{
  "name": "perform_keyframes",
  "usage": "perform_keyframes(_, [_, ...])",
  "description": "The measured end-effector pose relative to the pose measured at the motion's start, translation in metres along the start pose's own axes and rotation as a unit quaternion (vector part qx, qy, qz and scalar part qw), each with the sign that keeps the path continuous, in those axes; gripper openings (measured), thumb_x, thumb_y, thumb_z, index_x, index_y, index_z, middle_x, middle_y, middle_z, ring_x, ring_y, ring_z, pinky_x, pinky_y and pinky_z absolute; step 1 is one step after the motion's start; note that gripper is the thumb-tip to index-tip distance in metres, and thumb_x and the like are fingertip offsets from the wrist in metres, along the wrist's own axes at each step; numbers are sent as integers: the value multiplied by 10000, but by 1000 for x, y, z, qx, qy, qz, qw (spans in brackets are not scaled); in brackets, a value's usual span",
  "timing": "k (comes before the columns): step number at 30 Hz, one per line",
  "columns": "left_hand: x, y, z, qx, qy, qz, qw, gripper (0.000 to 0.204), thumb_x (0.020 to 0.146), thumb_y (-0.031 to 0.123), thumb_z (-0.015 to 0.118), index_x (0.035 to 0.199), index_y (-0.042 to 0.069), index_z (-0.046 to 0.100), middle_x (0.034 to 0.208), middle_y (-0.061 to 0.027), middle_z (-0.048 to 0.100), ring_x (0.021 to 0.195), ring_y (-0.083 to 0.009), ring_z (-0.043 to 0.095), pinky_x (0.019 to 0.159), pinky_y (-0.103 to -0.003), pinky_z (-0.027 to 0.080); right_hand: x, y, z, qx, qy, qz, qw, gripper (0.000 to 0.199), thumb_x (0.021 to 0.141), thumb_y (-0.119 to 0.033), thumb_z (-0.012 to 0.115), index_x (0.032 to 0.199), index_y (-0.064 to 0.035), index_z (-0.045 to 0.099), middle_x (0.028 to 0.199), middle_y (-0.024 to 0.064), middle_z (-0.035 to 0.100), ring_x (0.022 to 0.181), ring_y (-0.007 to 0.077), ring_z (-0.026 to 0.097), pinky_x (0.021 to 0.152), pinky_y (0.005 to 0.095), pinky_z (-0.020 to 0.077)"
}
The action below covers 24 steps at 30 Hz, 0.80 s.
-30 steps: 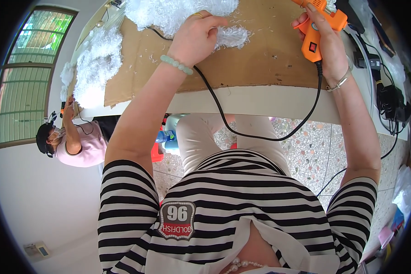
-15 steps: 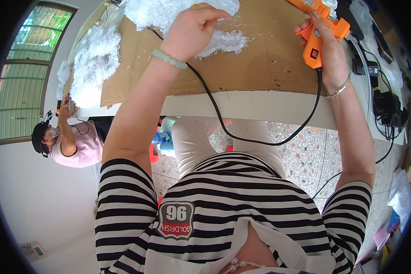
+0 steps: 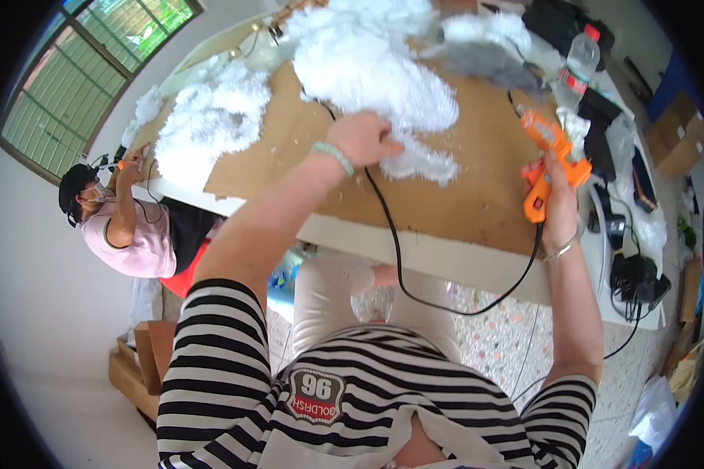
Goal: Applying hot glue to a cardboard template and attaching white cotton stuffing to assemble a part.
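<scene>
My right hand is wrapped round the grip of an orange hot glue gun, with its nozzle end away from me, near the right side of the table. A black cord droops from its grip past the table's front edge and back under my left forearm. My left hand is over the front of a large piece of white shaggy fur fabric, its fingers curled and drawn together. Whatever lies between those fingertips is too small or hidden to make out. A ragged white tuft lies just beside them.
Brown cardboard covers the white table. Another white furry piece lies left, grey material at the back. A red-capped bottle and tangled black cables are at right. A co-worker works at the far left.
The view has tilted up, so more of the table's far side shows. My right hand still holds the glue gun; my left hand stays by the white fur, fingers curled.
</scene>
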<state>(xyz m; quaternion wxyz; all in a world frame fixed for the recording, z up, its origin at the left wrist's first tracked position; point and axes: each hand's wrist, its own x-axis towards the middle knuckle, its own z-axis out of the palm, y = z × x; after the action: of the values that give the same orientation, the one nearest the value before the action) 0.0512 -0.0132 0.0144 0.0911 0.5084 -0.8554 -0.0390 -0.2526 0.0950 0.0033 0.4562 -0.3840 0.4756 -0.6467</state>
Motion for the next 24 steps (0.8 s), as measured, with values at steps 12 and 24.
perform_keyframes(12, [-1,23,2,-134,40,-37,989,327,700,192,703,964,57,564,903,-176,626,879,-354,596,775,-412,468,7,12,-8,23,-28,-20,999,229,929,-329,537,955,-103,565,770,-6,583,708,104,601,576,241,459])
perform_keyframes(24, [-42,46,-26,-233,138,82,959,143,758,159,630,874,97,686,800,-119,604,729,-248,577,665,-324,467,10,16,-8,-9,-32,-12,999,258,924,-336,544,998,-90,560,778,21,603,677,97,580,561,225,452])
